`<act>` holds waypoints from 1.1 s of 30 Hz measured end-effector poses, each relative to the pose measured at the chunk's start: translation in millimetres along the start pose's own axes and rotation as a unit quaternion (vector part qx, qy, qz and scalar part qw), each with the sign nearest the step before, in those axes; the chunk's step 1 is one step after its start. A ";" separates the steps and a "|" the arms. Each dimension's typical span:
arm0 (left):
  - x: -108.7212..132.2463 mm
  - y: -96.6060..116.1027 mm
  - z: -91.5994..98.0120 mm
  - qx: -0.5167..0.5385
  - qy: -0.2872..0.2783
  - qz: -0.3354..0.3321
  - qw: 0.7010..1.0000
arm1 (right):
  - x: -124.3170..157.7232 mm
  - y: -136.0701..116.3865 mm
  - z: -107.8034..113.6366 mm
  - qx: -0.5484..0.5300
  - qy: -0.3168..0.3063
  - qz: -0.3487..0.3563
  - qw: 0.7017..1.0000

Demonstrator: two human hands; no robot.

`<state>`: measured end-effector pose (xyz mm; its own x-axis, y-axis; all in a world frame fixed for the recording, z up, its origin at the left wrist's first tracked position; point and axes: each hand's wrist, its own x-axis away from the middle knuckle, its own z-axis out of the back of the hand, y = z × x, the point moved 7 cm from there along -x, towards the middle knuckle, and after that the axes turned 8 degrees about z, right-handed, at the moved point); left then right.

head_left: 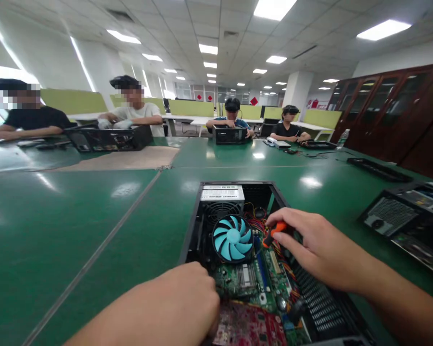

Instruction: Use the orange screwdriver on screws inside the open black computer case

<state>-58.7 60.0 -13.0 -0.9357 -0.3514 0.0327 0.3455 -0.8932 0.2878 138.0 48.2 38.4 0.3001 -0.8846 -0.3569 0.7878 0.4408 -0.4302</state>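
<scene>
An open black computer case lies on the green table in front of me. Inside it are a blue cooler fan, a green motherboard, a red expansion card and a power supply at the far end. My right hand is closed on an orange-handled screwdriver, held over the wires right of the fan. My left hand rests on the case's near left edge beside the motherboard; its fingers curl downward and are hidden.
Another opened computer case lies at the right. Several people sit at the far side of the tables with black cases before them. A keyboard lies at the right rear. Dark wooden cabinets line the right wall.
</scene>
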 end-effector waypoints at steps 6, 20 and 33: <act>0.8 -14.2 -16.9 -0.034 -0.026 0.008 0.999 | -4.2 9.0 -23.4 -0.003 -0.037 -0.019 0.999; 1.0 -10.4 -12.4 -0.042 -0.032 0.015 0.998 | -9.0 8.0 -34.4 0.010 -0.060 0.010 0.998; 4.8 -14.4 -12.3 -0.064 0.027 0.015 0.997 | -22.0 -24.2 -22.2 -0.034 -0.101 0.052 0.993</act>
<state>-67.3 67.7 -28.8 -0.9209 -0.3895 -0.0126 0.3825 -0.9095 0.1626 100.3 60.3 38.2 0.4847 -0.8436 -0.2312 0.7115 0.5340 -0.4567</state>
